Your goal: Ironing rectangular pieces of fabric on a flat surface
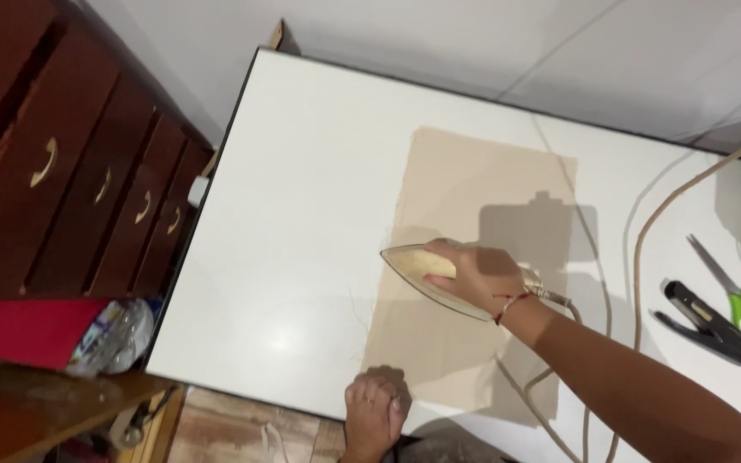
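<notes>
We see the right hand [473, 276] gripping a cream iron [426, 273] on beige cloth [473, 197]. Left hand [375, 416] at 6 o'clock pins the cloth's edge, fingers flat. Crumpled clear wrapper [113, 334] at 9 o'clock.

Home sewing room, wooden drawers [87, 180], scissors [735, 291], tiled floor [559, 51]

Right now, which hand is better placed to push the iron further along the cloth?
Right. The right hand already grips the iron on the cloth. The left hand presses the cloth's near edge, likely steadying it.
</notes>
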